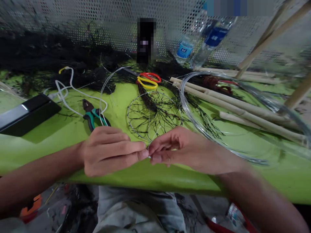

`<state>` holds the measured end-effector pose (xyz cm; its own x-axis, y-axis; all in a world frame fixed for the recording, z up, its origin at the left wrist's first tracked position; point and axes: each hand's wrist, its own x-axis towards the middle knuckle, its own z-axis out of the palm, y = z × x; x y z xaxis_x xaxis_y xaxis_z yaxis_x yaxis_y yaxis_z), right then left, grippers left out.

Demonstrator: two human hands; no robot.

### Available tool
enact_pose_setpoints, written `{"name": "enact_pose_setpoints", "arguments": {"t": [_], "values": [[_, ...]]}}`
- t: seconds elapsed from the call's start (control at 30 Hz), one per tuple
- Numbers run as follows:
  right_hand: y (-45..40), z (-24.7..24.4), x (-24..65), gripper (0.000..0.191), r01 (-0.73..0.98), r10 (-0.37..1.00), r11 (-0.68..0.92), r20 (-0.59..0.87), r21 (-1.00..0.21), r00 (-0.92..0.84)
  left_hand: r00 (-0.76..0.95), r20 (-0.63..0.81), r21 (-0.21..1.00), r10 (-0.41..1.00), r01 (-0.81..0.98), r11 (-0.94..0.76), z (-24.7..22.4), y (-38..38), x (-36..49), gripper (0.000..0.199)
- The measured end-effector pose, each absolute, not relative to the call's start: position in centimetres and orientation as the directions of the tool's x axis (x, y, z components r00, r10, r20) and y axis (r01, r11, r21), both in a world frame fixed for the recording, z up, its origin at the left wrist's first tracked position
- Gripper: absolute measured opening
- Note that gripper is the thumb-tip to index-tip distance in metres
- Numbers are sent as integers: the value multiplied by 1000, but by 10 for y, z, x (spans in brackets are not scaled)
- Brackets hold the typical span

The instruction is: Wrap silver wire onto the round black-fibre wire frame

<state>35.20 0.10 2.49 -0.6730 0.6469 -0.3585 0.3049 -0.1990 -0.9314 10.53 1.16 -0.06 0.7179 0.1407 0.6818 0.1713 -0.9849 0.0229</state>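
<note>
My left hand [113, 151] and my right hand [187, 150] meet near the table's front edge, fingertips pinched close together. Between them is a thin pale wire [153, 137], gripped by both thumbs and forefingers. Just beyond my fingertips lies a round wire hoop [128, 118] with black netting [157, 113] spread across it and bunched at its middle. Green-handled pliers [91, 115] rest beyond my left hand. Scissors with red and yellow handles [148, 81] lie behind the hoop.
A coil of wire [186, 103] and wooden sticks [233, 106] lie at the right on the green table [73, 161]. A black box [29, 113] and white cable [73, 92] are left. Black netting [48, 55] and water bottles [186, 48] stand along the perforated back panel.
</note>
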Motion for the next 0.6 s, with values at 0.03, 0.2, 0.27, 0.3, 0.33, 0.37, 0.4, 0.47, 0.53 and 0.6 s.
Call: {"name": "enact_pose_setpoints", "arguments": {"t": [0.03,0.2,0.27,0.3,0.33,0.37,0.4,0.47,0.53,0.6], "values": [[1,24,350,5,259,648,-269,-373,-928,-664,707,692,20,146,184,-983,0,11,104,9],[-4,22,347,6,156,719,-357,-378,-921,-583,718,688,-39,109,187,-982,-2,10,101,11],[-7,21,347,7,169,756,-301,-343,-939,-558,714,693,-71,100,206,-976,-2,10,101,9],[-8,21,348,6,189,775,-255,-317,-948,-546,706,700,-80,103,221,-972,-2,9,101,8],[-10,21,348,5,216,796,-202,-289,-955,-533,699,707,-87,104,233,-969,-3,9,102,8],[-11,22,348,5,248,817,-149,-261,-957,-514,699,708,-96,102,239,-966,-3,9,101,7],[-13,24,347,5,278,840,-100,-231,-955,-491,703,704,-102,99,239,-966,-3,9,101,7],[-17,26,347,7,331,876,-19,-175,-944,-450,724,684,-105,92,222,-969,-4,10,100,8],[-21,27,346,10,371,891,80,-101,-925,-443,731,676,-85,91,201,-976,-6,12,98,12],[-25,23,346,13,419,890,227,12,-879,-457,720,688,-71,93,194,-978,-8,15,99,14]]}}
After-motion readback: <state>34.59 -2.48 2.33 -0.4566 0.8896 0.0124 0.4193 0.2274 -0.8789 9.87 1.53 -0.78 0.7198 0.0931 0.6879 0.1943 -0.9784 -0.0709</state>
